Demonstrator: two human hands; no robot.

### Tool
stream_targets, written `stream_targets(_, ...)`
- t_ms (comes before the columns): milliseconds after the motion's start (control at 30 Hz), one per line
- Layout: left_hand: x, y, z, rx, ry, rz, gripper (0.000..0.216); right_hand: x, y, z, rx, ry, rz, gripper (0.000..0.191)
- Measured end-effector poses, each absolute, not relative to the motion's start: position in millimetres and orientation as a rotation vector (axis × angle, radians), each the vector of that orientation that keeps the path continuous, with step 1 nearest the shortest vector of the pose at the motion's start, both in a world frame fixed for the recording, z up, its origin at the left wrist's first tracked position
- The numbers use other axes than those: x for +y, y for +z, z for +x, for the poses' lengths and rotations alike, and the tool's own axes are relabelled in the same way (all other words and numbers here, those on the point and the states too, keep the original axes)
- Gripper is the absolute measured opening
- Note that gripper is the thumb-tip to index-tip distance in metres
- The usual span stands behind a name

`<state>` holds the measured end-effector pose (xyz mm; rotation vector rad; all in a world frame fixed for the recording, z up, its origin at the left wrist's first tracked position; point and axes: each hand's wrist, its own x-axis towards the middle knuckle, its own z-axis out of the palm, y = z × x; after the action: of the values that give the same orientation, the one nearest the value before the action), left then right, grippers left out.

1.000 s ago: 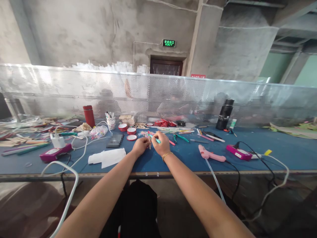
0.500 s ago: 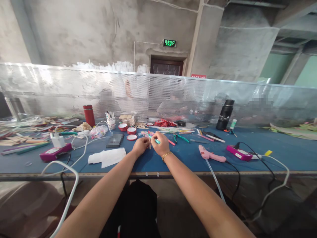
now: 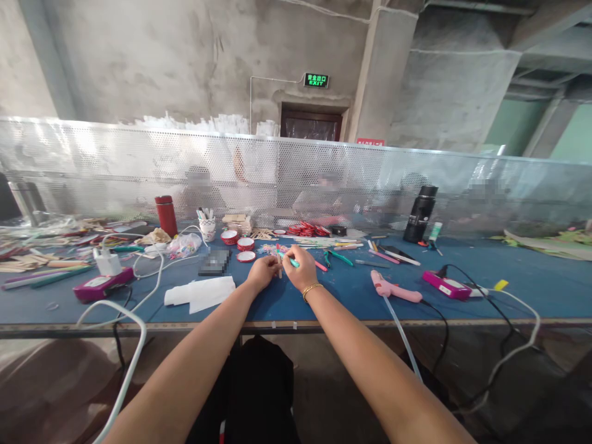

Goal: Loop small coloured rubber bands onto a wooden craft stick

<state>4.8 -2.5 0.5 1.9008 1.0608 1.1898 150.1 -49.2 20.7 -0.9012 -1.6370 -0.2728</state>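
At the middle of the blue table (image 3: 333, 296), my left hand (image 3: 263, 273) is closed on a thin wooden craft stick (image 3: 280, 266) held upright, its upper part coloured pinkish. My right hand (image 3: 300, 266), with a gold bracelet at the wrist, pinches a teal marker (image 3: 293, 261). The marker's tip points left at the stick; whether it touches cannot be made out. Just beyond my hands lies a heap of small pastel bits (image 3: 267, 249). Round red-rimmed white pieces (image 3: 246, 256) lie to the left, and pliers with teal handles (image 3: 340, 257) to the right.
White paper (image 3: 203, 294) and a dark pixelated object (image 3: 215, 262) lie left. A pink glue gun (image 3: 393, 288) rests right, near a magenta power strip (image 3: 446, 285); another magenta strip (image 3: 102, 283) has looping white cables. A red bottle (image 3: 166, 216) and black bottle (image 3: 420, 214) stand behind.
The marker in my right hand has shifted very slightly against the stick. Both hands otherwise stay in the same place.
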Motion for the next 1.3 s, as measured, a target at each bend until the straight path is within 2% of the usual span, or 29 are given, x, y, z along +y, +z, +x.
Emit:
stream_targets(533,-2.9,0.5,3.5,1.085,1.19,1.917,0.016,-51.7,21.5,148.5,-1.656,-0.261,-0.886,0.015)
stream_targets(833,-3.6,1.3,3.7,1.096,1.188,1.915,0.022,-48.5,20.0,150.8,-1.604,-0.297,-0.933,0.016)
stream_targets(1300,-2.6,0.7,4.3,1.053,1.196,1.926,0.014,-49.2,20.3,148.7,-1.665,-0.263,-0.884,0.015)
